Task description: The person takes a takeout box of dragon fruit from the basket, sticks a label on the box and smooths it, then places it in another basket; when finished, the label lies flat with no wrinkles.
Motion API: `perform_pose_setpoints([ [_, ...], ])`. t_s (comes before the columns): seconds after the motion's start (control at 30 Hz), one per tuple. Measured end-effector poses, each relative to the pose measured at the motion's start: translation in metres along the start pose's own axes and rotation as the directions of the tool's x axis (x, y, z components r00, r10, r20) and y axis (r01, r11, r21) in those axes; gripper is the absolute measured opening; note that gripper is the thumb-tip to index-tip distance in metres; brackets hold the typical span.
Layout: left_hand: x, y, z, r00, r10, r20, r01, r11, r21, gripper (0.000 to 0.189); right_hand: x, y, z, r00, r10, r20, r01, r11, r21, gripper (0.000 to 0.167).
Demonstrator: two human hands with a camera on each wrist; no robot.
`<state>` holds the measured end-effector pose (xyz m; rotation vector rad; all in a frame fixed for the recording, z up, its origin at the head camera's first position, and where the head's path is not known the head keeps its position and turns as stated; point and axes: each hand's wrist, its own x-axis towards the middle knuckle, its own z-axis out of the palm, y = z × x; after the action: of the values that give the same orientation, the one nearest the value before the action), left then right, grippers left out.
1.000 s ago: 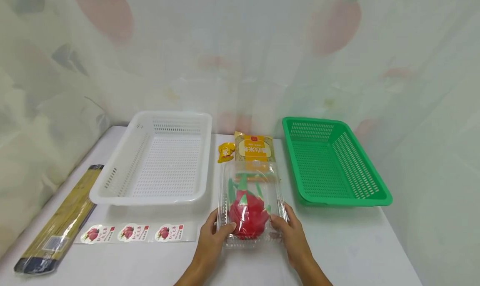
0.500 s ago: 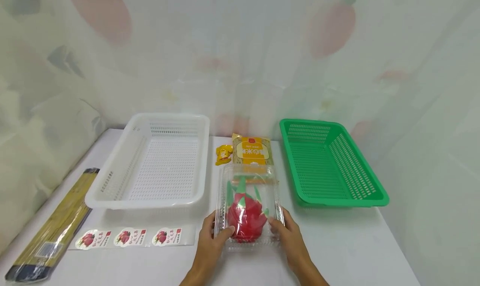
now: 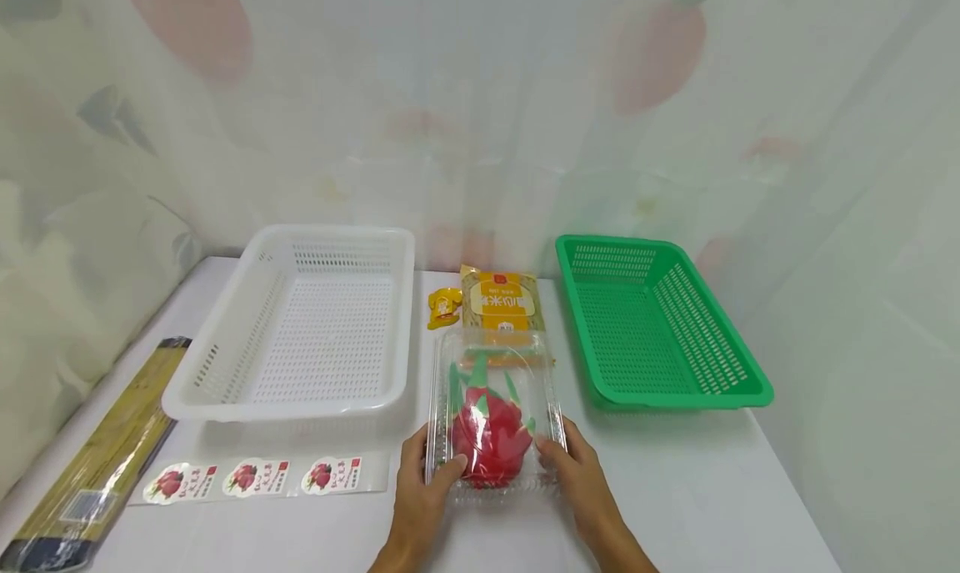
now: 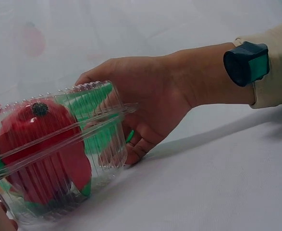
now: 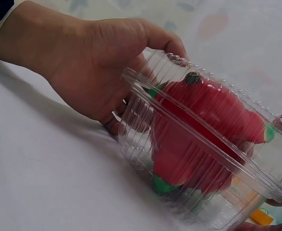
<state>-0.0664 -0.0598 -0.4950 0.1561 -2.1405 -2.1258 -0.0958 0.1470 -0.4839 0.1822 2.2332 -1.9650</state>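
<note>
A clear plastic clamshell box [image 3: 536, 373] with a red, green-tipped dragon fruit [image 3: 491, 439] inside sits in front of me, its lid down. My left hand [image 3: 422, 491] grips the box's left side, thumb over the near corner. On the opposite side my right hand [image 3: 585, 483] holds it the same way. From the left wrist view, the right hand [image 4: 136, 96] reaches round the far end of the box, fingers low along its wall. The right wrist view shows the left hand [image 5: 97, 62] around the other end. Some fingers are hidden behind the plastic.
A white basket [image 3: 281, 413] stands left, a green basket [image 3: 678, 399] right. Behind the box lie a yellow food packet [image 3: 501, 302] and a small yellow sachet [image 3: 444, 308]. A strip of dragon fruit stickers [image 3: 255, 479] and a long wrapped bundle [image 3: 105, 456] lie on the left.
The head view has shifted slightly, so the baskets, stickers and box appear a little further left. Both hands keep their hold on the box.
</note>
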Motion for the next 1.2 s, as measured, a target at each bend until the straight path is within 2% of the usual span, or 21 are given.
perform_pose_setpoints([
  [0.2, -0.001, -0.003, 0.001, 1.000, 0.014, -0.003, -0.014, 1.000, -0.011, 0.057, 0.001, 0.000, -0.001, 1.000, 0.005, 0.012, -0.005, 1.000, -0.020, 0.056],
  [0.43, 0.001, -0.005, 0.001, 1.000, 0.016, -0.010, -0.016, 1.000, 0.016, 0.055, 0.002, -0.002, 0.002, 1.000, 0.009, 0.005, -0.009, 0.999, -0.045, 0.055],
  [0.63, 0.001, -0.006, 0.003, 1.000, 0.027, -0.012, -0.027, 1.000, -0.009, 0.055, 0.001, 0.002, 0.003, 0.999, -0.052, 0.012, 0.052, 0.998, 0.029, 0.056],
  [0.77, 0.001, -0.006, 0.003, 1.000, 0.027, -0.007, -0.028, 1.000, -0.007, 0.056, 0.000, 0.003, 0.004, 0.998, -0.068, -0.002, 0.068, 0.997, 0.039, 0.055],
  [1.0, 0.000, 0.000, 0.002, 0.999, 0.041, -0.014, -0.041, 0.998, 0.039, 0.056, 0.002, 0.005, 0.004, 0.998, -0.058, -0.014, 0.058, 0.997, 0.058, 0.055],
  [1.2, -0.002, 0.009, -0.005, 0.997, 0.043, -0.071, -0.036, 0.995, 0.095, 0.055, 0.002, 0.009, 0.006, 0.999, -0.040, -0.005, 0.041, 0.996, 0.085, 0.053],
])
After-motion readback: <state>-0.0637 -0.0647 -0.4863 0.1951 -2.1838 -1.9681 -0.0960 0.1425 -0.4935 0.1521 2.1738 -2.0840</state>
